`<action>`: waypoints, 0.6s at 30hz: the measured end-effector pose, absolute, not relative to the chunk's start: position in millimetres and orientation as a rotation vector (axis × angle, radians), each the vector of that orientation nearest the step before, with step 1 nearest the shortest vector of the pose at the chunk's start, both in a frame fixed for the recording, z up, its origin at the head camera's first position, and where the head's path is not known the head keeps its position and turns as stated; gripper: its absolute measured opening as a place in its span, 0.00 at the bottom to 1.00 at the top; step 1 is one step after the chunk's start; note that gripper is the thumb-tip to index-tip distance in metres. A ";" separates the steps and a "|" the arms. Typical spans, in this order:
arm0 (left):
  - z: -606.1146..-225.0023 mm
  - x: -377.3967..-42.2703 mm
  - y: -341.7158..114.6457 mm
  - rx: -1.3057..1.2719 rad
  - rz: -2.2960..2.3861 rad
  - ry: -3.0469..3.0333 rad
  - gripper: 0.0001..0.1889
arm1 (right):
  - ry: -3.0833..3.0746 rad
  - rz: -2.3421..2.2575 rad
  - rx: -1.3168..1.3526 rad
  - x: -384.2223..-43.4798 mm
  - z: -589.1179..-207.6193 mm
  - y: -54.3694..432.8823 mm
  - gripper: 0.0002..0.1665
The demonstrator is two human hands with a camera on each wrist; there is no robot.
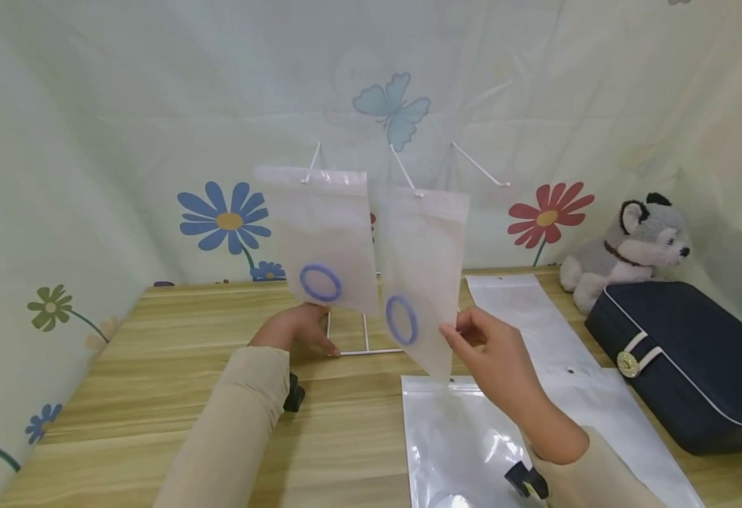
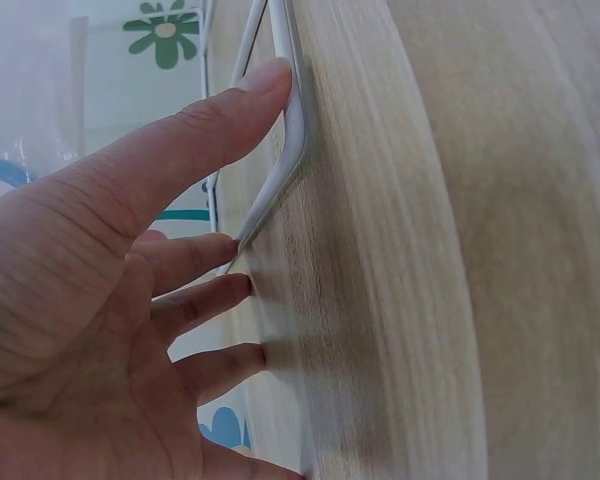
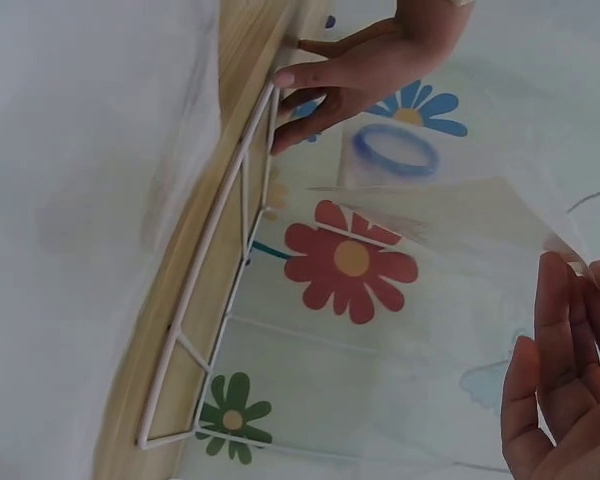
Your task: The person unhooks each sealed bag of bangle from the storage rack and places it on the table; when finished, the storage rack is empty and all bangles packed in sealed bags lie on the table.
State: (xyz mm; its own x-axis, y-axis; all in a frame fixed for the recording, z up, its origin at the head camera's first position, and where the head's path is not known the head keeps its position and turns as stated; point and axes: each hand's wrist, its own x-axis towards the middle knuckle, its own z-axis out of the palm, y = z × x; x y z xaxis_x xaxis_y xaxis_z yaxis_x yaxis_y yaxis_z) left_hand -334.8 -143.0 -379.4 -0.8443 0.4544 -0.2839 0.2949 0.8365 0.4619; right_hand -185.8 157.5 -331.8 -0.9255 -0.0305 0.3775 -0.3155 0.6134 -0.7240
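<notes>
A white wire rack stands on the table with three prongs. From its left prong hangs a translucent bag bearing a blue ring; a second such bag hangs on the middle prong, lower edge swung forward. The right prong is bare. At the rack's base corner my left hand presses with its thumb on the wire, and its spread fingertips touch the wire and the tabletop in the left wrist view. My right hand pinches the second bag's right edge between thumb and fingers.
Several flat, shiny white pouches lie on the table at the right. Beyond them are a dark blue case and a plush husky. A flowered curtain hangs behind the table.
</notes>
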 end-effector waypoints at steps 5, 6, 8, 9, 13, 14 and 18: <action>-380.8 -336.4 -143.4 0.548 0.555 2.631 0.57 | -2.479 1.265 0.313 -168.5 -319.5 152.8 0.10; -380.8 -336.4 -143.4 0.546 0.554 2.630 0.57 | -2.470 1.273 0.322 -165.3 -317.0 152.3 0.10; -380.5 -336.0 -143.2 0.552 0.560 2.629 0.57 | -2.454 1.284 0.338 -159.9 -312.5 151.4 0.09; -382.1 -337.0 -143.6 0.557 0.563 2.628 0.58 | -2.442 1.285 0.349 -157.5 -310.6 151.1 0.09; -381.6 -336.5 -143.6 0.557 0.564 2.624 0.57 | -2.385 1.284 0.380 -151.8 -306.0 150.7 0.07; -381.7 -336.5 -143.8 0.557 0.566 2.622 0.57 | -2.362 1.285 0.391 -150.9 -305.5 150.8 0.06; -379.6 -334.6 -143.2 0.545 0.557 2.621 0.56 | -2.289 1.301 0.438 -146.9 -303.9 150.5 0.05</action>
